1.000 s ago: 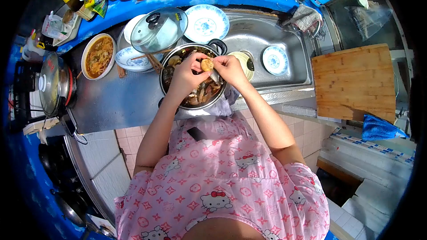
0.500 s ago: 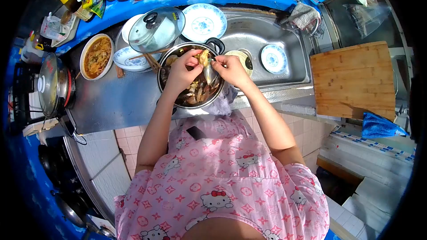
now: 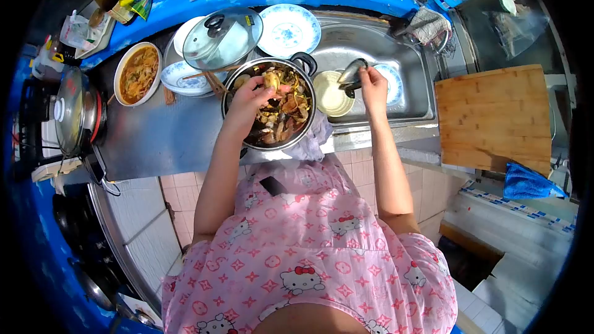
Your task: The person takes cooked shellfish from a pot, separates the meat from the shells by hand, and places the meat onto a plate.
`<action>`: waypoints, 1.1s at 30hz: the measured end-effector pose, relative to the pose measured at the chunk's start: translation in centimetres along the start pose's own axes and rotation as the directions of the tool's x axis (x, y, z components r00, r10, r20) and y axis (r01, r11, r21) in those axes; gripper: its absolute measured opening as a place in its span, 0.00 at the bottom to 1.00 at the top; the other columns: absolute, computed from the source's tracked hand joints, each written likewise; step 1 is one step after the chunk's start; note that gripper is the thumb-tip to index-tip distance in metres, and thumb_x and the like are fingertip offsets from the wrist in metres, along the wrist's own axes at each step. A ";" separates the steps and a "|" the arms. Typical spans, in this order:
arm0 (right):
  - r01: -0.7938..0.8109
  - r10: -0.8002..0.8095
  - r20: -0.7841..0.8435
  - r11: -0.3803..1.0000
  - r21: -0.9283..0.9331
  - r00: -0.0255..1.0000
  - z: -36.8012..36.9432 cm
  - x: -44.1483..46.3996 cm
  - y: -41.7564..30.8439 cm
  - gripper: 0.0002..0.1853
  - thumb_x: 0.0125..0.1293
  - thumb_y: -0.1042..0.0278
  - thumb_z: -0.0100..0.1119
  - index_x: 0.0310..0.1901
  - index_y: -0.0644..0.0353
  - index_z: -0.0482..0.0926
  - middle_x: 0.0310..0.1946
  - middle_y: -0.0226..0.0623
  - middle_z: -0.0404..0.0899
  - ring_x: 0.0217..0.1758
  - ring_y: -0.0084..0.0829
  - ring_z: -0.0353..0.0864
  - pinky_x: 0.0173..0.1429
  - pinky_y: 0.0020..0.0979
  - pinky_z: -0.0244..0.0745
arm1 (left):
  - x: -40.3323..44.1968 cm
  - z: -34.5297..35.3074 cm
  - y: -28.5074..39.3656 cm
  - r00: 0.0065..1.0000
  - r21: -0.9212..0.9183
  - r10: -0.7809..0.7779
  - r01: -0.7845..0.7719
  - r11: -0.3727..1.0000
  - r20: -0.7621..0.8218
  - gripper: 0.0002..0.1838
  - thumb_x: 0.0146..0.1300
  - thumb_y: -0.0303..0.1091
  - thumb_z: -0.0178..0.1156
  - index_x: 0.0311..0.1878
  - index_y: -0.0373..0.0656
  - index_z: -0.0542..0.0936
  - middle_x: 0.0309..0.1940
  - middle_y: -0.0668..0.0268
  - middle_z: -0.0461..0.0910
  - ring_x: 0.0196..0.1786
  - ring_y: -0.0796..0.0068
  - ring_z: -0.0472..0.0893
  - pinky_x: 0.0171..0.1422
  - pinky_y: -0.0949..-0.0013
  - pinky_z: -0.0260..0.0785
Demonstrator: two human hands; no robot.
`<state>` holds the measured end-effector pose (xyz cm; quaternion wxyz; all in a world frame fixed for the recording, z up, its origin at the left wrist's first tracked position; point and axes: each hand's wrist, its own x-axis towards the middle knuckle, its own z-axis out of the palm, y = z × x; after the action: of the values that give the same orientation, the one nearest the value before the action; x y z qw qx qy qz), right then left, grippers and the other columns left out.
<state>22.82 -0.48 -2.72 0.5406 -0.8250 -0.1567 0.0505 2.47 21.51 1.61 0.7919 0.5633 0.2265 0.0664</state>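
Note:
Over the steel pot (image 3: pixel 279 145) my left hand (image 3: pixel 247 102) pinches a piece of yellow mussel meat (image 3: pixel 271 81). The pot holds dark shells and brown and yellow food. My right hand (image 3: pixel 374 89) is out over the sink, fingers closed on a dark mussel shell (image 3: pixel 352 72) whose pale inside shows. Below that shell sits a pale yellow bowl (image 3: pixel 333 100) in the sink, with something dark at its rim. A small blue-and-white plate (image 3: pixel 393 80) lies partly behind my right hand.
A glass lid (image 3: pixel 223 43), a large patterned plate (image 3: pixel 288 29) and chopsticks (image 3: pixel 216 82) are behind the pot. A bowl of reddish food (image 3: pixel 137 75) is at the left, the steel sink (image 3: pixel 346 37) and a wooden cutting board (image 3: pixel 494 117) at the right. A cloth (image 3: pixel 314 139) hangs beside the pot.
My right hand has moved away from my left, rightward over the sink, taking the shell with it. The yellow meat has stayed in my left hand above the pot.

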 end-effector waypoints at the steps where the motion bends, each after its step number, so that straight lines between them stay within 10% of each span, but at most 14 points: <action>1: -0.081 0.078 -0.046 0.995 -0.060 0.996 -0.2 0.6 2.0 0.14 0.64 0.63 0.53 0.29 0.67 0.75 0.18 0.36 0.75 0.23 0.23 0.71 0.30 0.29 0.66 | 0.2 -0.1 -0.5 0.999 -0.126 -0.015 0.020 0.992 0.044 0.18 0.64 0.36 0.56 0.53 0.37 0.71 0.47 0.63 0.79 0.50 0.73 0.77 0.52 0.71 0.66; 4: -0.175 0.173 -0.036 0.923 -0.342 0.984 0.2 1.8 10.4 0.13 0.61 0.60 0.53 0.36 0.62 0.80 0.30 0.50 0.80 0.37 0.50 0.80 0.41 0.41 0.72 | 0.5 -0.4 -1.8 0.986 -0.425 -0.056 0.117 0.898 0.154 0.17 0.63 0.39 0.57 0.52 0.43 0.73 0.47 0.66 0.79 0.50 0.74 0.76 0.51 0.72 0.64; 13: -0.209 0.228 -0.030 0.820 -0.533 0.973 1.4 0.1 15.1 0.13 0.56 0.63 0.59 0.41 0.59 0.81 0.35 0.48 0.81 0.40 0.47 0.81 0.46 0.42 0.74 | -0.5 -1.2 -3.5 0.981 -0.541 -0.110 0.179 0.822 0.157 0.14 0.63 0.37 0.58 0.50 0.48 0.75 0.42 0.75 0.78 0.44 0.79 0.74 0.44 0.76 0.63; 21: 0.521 -0.496 0.195 0.846 -0.110 0.846 3.3 -6.1 -9.4 0.11 0.51 0.68 0.65 0.38 0.55 0.82 0.39 0.34 0.79 0.50 0.36 0.71 0.59 0.38 0.61 | -1.1 0.1 -2.4 0.974 -0.533 -0.009 0.133 0.836 0.228 0.14 0.64 0.34 0.57 0.51 0.43 0.75 0.43 0.71 0.78 0.44 0.79 0.76 0.45 0.76 0.65; 33: 0.521 -0.520 0.251 0.851 0.068 0.816 2.8 -8.9 -14.4 0.06 0.46 0.76 0.64 0.29 0.58 0.79 0.39 0.29 0.78 0.50 0.36 0.69 0.57 0.36 0.62 | -3.2 1.8 0.7 0.994 -0.433 0.059 -0.013 0.901 0.093 0.12 0.62 0.27 0.55 0.48 0.37 0.77 0.43 0.69 0.79 0.44 0.83 0.75 0.48 0.77 0.65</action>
<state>10.80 4.47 8.46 0.5068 -0.7379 -0.4456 0.0087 0.50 19.01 3.66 0.9062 0.3806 0.1544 0.1002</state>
